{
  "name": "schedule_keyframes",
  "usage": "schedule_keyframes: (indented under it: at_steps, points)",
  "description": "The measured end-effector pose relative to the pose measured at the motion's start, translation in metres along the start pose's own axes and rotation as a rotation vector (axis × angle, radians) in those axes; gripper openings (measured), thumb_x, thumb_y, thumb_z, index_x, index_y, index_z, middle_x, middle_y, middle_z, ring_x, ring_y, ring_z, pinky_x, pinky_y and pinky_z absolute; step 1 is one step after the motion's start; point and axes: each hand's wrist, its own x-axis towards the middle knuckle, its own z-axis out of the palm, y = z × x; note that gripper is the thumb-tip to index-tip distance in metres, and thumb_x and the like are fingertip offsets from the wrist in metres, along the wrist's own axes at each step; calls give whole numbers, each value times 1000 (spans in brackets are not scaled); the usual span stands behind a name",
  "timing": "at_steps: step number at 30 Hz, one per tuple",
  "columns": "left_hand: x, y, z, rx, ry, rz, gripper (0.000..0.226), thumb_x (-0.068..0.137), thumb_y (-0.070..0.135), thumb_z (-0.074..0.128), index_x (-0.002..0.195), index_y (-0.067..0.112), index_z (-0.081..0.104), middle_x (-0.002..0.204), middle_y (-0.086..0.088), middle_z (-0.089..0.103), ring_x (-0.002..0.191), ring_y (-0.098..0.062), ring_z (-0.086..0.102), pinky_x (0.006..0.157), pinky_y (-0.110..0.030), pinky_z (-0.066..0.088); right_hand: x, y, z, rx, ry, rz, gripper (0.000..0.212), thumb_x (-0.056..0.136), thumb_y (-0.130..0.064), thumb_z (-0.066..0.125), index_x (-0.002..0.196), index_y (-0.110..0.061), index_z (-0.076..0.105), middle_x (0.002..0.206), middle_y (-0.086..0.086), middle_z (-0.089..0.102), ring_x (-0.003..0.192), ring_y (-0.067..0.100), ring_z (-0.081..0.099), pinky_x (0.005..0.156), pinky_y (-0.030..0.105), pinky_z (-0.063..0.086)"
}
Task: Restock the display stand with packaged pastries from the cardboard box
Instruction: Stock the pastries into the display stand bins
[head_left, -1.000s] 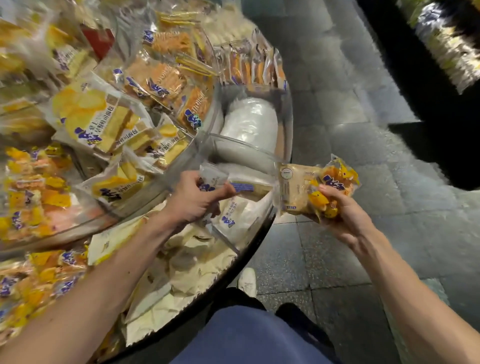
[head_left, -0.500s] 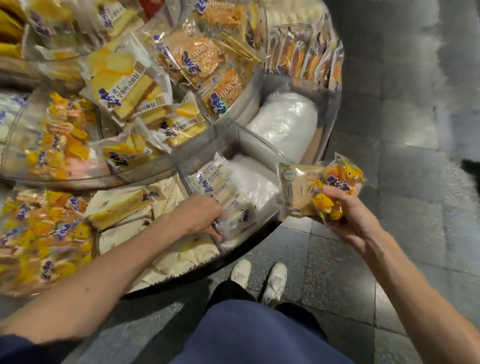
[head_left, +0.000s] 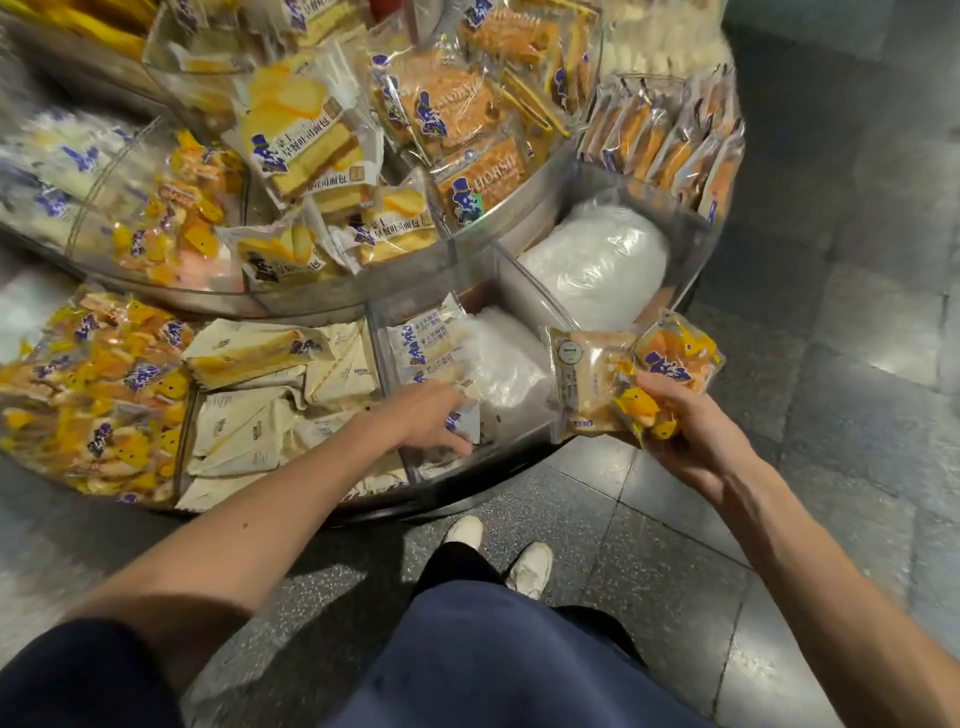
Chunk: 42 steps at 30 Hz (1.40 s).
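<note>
- Display stand (head_left: 322, 305), front compartment: white packets (head_left: 434, 340) beside a white plastic bag (head_left: 511, 364).
- Left hand (head_left: 428, 418): fingers extended onto these packets; cannot tell whether it grips one.
- Right hand (head_left: 688, 431): fingers curled around two packaged pastries (head_left: 589, 384), just outside the stand.

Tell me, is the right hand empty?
No, the right hand grips two packaged pastries, one pale and one yellow, just off the stand's edge.

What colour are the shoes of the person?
The shoes are white; the head view shows them best.
</note>
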Motion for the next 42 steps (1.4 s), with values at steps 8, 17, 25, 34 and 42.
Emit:
schedule_keyframes:
  at_steps: [8,17,25,34,42]
  points:
    - [-7,24,-41,-1040,-24,-97,30,107,24,25,88,5,40,59,-7,55,51,-8,57,53,-16,52,-1,-24,-15,33,3,-19,31,85,-11,61,115,-8,66,107,11,74,90,23,74,69,37,62]
    - [45,41,-41,-1009,208,-171,34,94,23,67,123,18,49,96,-4,62,50,1,49,41,-10,35,4,-39,-32,93,83,-29,26,80,-11,62,106,-8,67,99,9,73,83,22,72,63,35,61]
    - [119,67,-9,-552,191,-7,31,85,20,75,112,23,61,104,-1,68,95,-20,62,76,-31,48,13,-53,-49,70,149,-37,30,81,-13,59,111,-9,64,97,8,74,87,22,72,69,44,62]
    - [135,56,5,-384,-4,161,34,87,18,75,119,22,68,106,1,69,92,-15,65,86,-32,55,20,-56,-50,90,166,-17,29,78,-13,62,107,-11,67,99,8,75,86,22,74,70,41,63]
    - [136,56,10,-59,-40,226,38,91,12,58,126,21,68,113,-7,72,100,-28,67,77,-39,56,26,-53,-38,81,148,12,38,79,-11,62,117,-8,64,104,10,75,89,23,74,64,40,62]
